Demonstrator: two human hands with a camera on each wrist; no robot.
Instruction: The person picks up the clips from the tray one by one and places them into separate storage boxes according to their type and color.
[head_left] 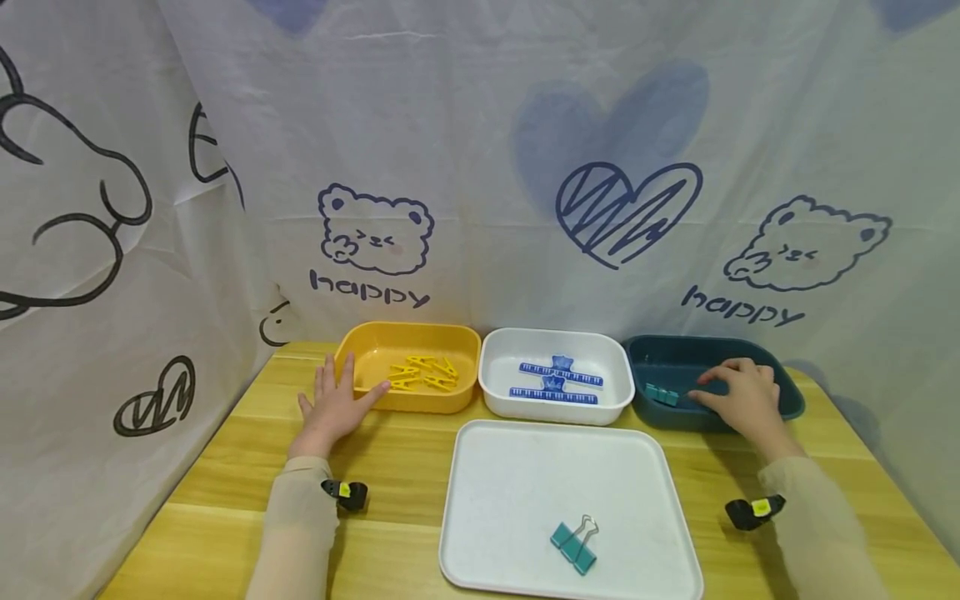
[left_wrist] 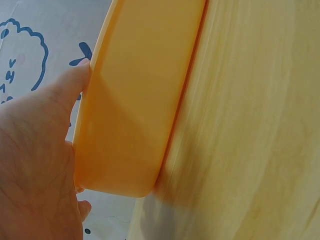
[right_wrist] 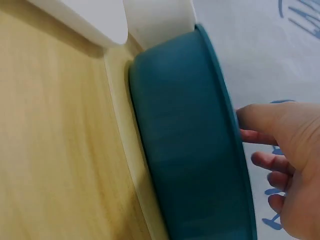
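In the head view my left hand (head_left: 333,410) rests with spread fingers on the near left rim of a yellow bin (head_left: 423,403). Several small yellow clothespins (head_left: 438,382) lie inside that bin. My right hand (head_left: 744,398) reaches over the near rim of a dark teal bin (head_left: 705,419), thumb and forefinger slightly apart, with nothing visible between them. Just left of those fingertips, teal binder clips (head_left: 662,395) lie on the bin's floor; their exact number is unclear. In the right wrist view the bin's wall (right_wrist: 190,135) hides the right fingertips. Another teal binder clip (head_left: 574,547) lies on the white tray (head_left: 555,467).
Between the two coloured bins stands a white bin (head_left: 558,414) holding two long blue clips (head_left: 553,395) with a piano-key pattern. The tray lies before the bins on a wooden table (head_left: 382,533). A printed cloth (head_left: 480,275) hangs behind and at the left.
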